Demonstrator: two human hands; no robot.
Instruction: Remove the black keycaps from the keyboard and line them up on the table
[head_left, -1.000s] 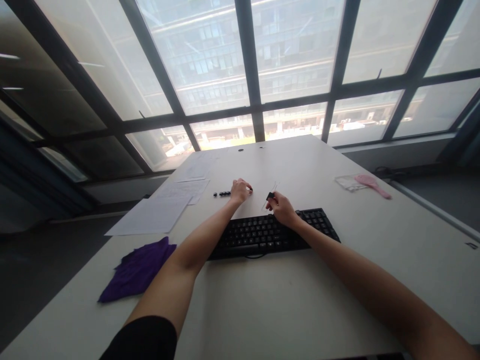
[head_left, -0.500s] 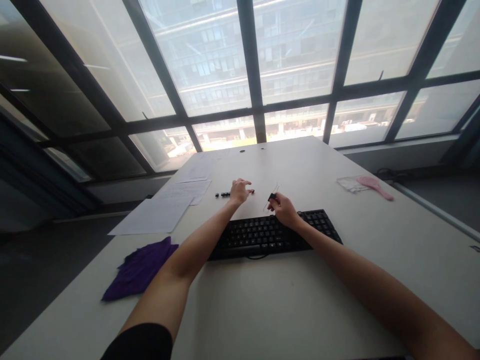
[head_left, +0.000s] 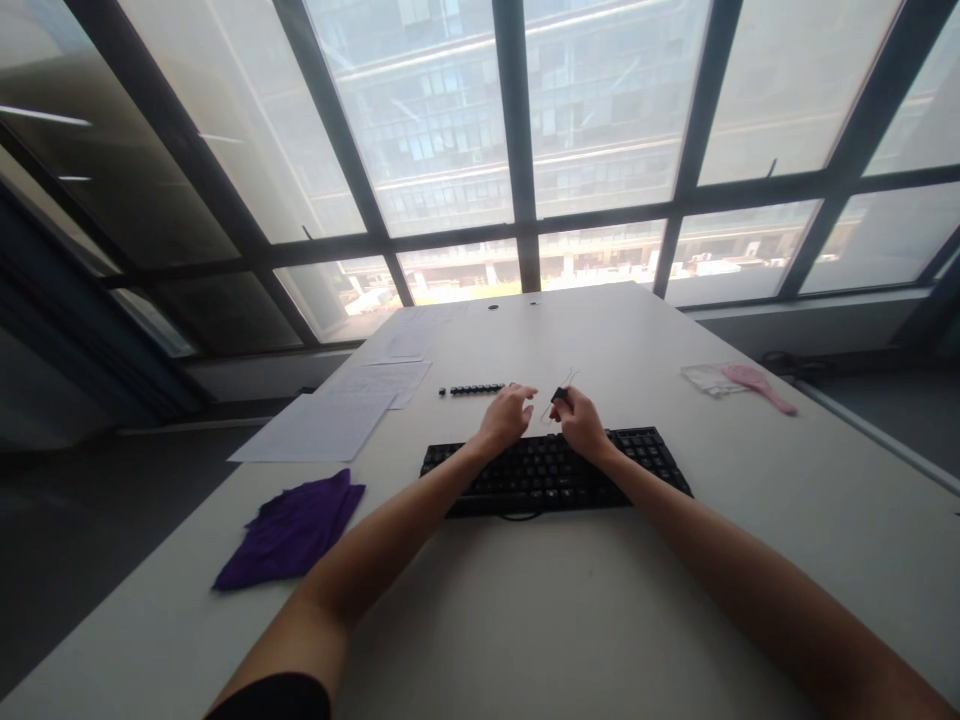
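Note:
My right hand [head_left: 583, 422] is closed around the black handle of a wire keycap puller [head_left: 559, 395], whose thin wire loops stick out on both sides. The black keyboard [head_left: 536, 478] lies beneath my wrists, its far edge close to both hands. Just left of the puller, my left hand [head_left: 507, 414] hovers with its fingers stretched out and nothing visible in them. A row of black keycaps [head_left: 477, 389] stands on the white table [head_left: 525, 600] beyond the keyboard, its right end partly behind my left fingers. One keycap [head_left: 442, 391] sits slightly apart at the row's left end.
To the left a purple cloth [head_left: 292, 530] lies folded, with white paper sheets [head_left: 315, 425] farther back. A pink handheld object [head_left: 757, 385] and a clear plastic bag [head_left: 705, 380] lie on the right. Large windows rise behind the table.
My left hand has moved right and nearer, away from the keycap row and toward the puller, uncovering more keycaps. My right hand still holds the puller. The view has shifted slightly.

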